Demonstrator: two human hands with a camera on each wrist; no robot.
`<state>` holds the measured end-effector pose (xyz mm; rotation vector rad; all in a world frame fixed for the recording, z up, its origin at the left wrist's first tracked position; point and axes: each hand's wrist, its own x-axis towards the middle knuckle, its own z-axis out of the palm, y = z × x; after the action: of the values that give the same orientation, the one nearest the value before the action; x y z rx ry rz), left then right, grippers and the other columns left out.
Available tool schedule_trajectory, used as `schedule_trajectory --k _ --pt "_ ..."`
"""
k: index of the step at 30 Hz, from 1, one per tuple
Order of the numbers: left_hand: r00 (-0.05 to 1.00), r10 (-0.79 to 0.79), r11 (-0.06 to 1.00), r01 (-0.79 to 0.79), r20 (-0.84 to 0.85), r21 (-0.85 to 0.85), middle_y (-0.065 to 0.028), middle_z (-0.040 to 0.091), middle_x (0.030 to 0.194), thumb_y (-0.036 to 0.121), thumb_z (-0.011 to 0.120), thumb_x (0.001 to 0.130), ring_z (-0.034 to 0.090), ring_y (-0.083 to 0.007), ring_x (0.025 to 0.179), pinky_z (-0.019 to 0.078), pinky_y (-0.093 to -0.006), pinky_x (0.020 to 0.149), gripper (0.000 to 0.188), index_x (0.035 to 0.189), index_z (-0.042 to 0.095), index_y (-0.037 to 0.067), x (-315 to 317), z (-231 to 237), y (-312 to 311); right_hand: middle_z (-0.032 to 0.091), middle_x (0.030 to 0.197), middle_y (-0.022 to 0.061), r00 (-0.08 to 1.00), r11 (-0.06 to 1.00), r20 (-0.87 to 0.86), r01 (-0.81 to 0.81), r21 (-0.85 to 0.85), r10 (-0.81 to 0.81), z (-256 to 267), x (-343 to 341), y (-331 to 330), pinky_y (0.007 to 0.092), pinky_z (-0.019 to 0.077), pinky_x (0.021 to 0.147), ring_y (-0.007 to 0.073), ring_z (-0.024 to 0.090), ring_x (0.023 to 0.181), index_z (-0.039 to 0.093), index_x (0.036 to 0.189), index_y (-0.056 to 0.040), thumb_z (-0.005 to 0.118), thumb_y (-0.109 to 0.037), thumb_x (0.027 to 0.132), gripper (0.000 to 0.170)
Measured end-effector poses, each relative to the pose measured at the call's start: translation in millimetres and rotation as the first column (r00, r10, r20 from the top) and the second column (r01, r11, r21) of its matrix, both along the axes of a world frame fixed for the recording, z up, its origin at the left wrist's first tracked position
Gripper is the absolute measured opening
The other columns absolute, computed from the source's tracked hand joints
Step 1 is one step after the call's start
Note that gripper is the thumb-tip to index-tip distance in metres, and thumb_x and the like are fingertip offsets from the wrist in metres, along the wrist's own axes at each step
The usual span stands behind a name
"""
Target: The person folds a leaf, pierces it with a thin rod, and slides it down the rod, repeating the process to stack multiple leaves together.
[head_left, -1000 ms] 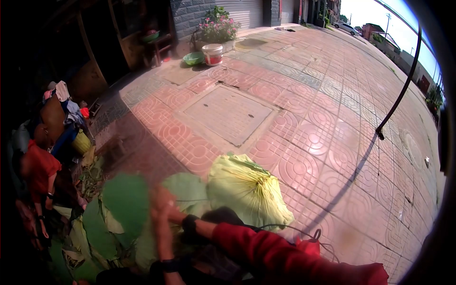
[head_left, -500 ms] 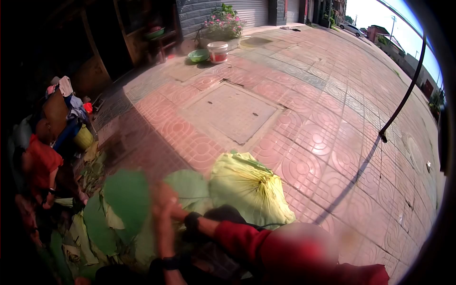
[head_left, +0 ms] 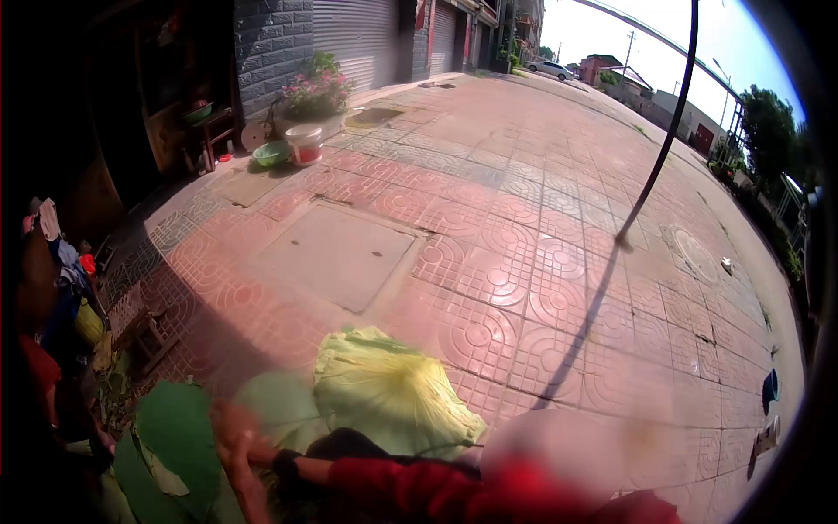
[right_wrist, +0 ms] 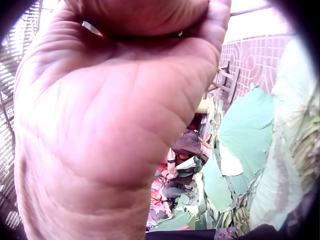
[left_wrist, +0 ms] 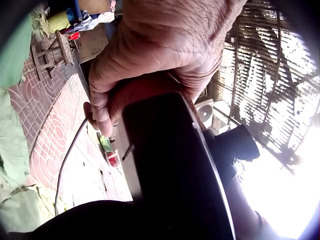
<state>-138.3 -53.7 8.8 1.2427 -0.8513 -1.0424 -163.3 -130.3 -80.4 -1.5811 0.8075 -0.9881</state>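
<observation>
Both hands are together low in the head view, over large green leaves. The left hand (head_left: 229,424) overlaps the right hand (head_left: 260,451), whose arm reaches in from the right in a red sleeve (head_left: 393,485). In the left wrist view the left hand (left_wrist: 165,40) has bent fingers, and a thin dark line (left_wrist: 67,160) runs down from beside its fingertips. The palm of the right hand (right_wrist: 115,105) fills the right wrist view, fingers folded at the top. I cannot tell what lies between them. A green leaf (head_left: 179,428) and a yellowish bundled leaf (head_left: 393,384) lie close by.
A black boxy device (left_wrist: 170,160) blocks much of the left wrist view. Small wooden stools (head_left: 144,323) stand at the left, near a person in red (head_left: 39,371). Further off are a green basin (head_left: 271,155), a white-and-red bucket (head_left: 305,145) and a dark pole (head_left: 659,157).
The head view has swung right, so the pavement, leaves and hands sit further left in it. The hands stay together. A blurred pale-and-red patch has come in at the lower right.
</observation>
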Motion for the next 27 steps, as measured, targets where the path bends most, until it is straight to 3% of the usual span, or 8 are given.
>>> schedule_trajectory --k 2,6,27 --pt "0.996 0.009 0.999 -0.013 -0.088 -0.044 -0.0169 0.038 0.135 0.018 0.063 0.079 0.048 -0.0287 0.113 0.0489 -0.0388 0.085 0.073 0.139 0.029 -0.002 0 -2 2 0.055 0.108 0.0119 1.0 1.0 -0.007 0.004 0.002 -0.004 -2 -3 -1 0.0374 0.0437 0.077 0.0273 0.054 0.097 0.05 0.11 -0.0081 0.046 -0.017 0.089 0.023" --pt "0.998 -0.013 1.0 0.012 -0.054 -0.019 -0.0135 0.042 0.133 0.025 0.06 0.08 0.051 -0.0298 0.117 0.0439 -0.0386 0.085 0.074 0.143 0.025 0.007 0 -2 4 0.055 0.108 0.0123 1.0 1.0 -0.01 0.021 0.008 -0.021 -2 -10 -3 0.0377 0.0436 0.078 0.0279 0.054 0.097 0.05 0.109 -0.0079 0.046 -0.017 0.089 0.023" --pt "0.994 -0.034 0.999 0.036 -0.104 0.01 -0.0131 0.042 0.132 0.023 0.061 0.08 0.051 -0.0283 0.113 0.0452 -0.0396 0.086 0.073 0.142 0.027 0.007 -13 9 2 0.056 0.108 0.0145 0.999 0.999 -0.001 0.032 -0.019 -0.032 7 -21 -1 0.0393 0.0435 0.081 0.0313 0.053 0.098 0.053 0.105 -0.0071 0.046 -0.014 0.087 0.021"
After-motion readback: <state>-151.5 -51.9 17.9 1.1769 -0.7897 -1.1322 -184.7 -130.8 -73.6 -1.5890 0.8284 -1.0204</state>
